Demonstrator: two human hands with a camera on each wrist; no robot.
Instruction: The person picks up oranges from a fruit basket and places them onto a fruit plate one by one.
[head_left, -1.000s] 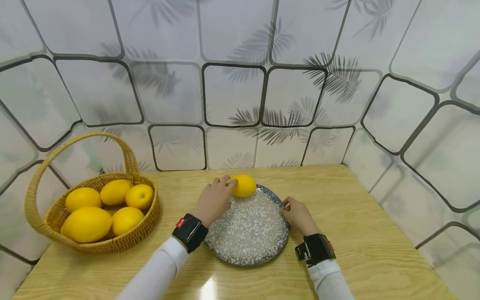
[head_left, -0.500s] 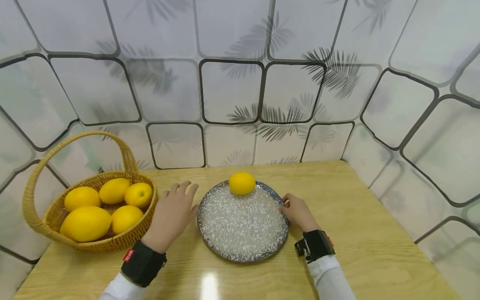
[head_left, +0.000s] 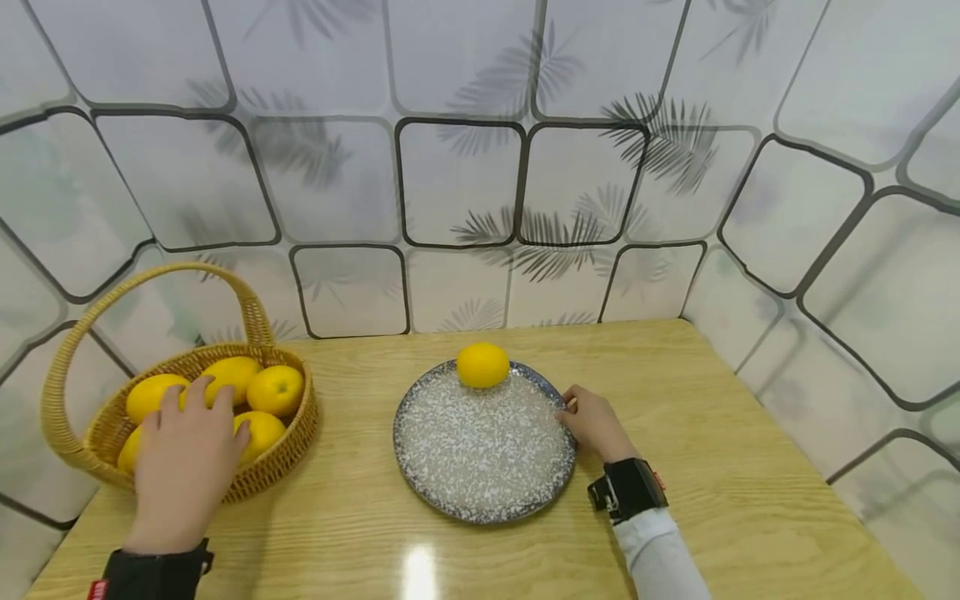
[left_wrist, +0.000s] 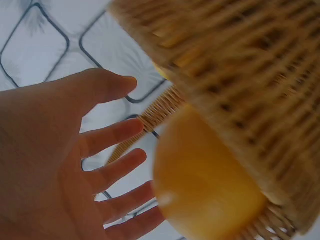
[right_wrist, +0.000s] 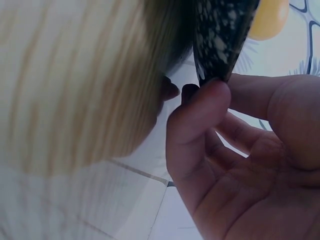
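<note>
The left hand (head_left: 183, 462), fingers spread, partly hides the lemons (head_left: 276, 391) in the basket (head_left: 294, 454) by the tabletop's (head_left: 352, 533) left edge; contact is unclear. The right hand (head_left: 595, 425) pinches the plate's (head_left: 487, 454) right rim; a lone lemon (head_left: 483, 365) sits at its far rim.

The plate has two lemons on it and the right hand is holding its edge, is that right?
Not quite: the plate has just one lemon on it, near the far edge, as the head view shows. The right hand is indeed holding the plate's edge.
</note>
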